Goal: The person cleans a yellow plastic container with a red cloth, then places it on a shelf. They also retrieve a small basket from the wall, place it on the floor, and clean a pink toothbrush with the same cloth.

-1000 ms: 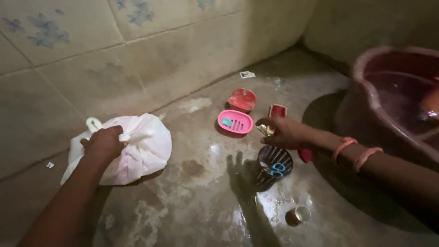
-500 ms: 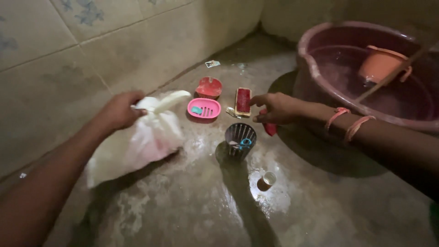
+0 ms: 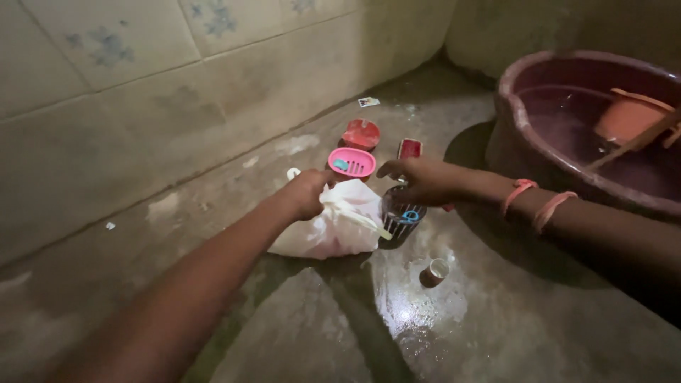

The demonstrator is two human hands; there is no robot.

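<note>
My left hand (image 3: 306,193) grips the knotted top of a white plastic bag (image 3: 333,230) that rests on the wet concrete floor. My right hand (image 3: 418,181), with two pink bands on its wrist, hovers over a dark slotted holder (image 3: 403,216) with a blue item inside; whether the fingers hold anything is hidden. The bag lies against the holder. Behind them sit a pink soap dish (image 3: 352,163), a red dish (image 3: 361,134) and a red soap bar (image 3: 409,148).
A large maroon tub (image 3: 521,135) with water, an orange mug (image 3: 628,117) and a stick stands at the right. A small cup (image 3: 434,272) lies on the wet floor in front. A tiled wall (image 3: 142,106) runs along the left.
My left hand has dragged the white bag rightwards across the floor until it rests against the slotted holder. My right hand has stayed over the holder.
</note>
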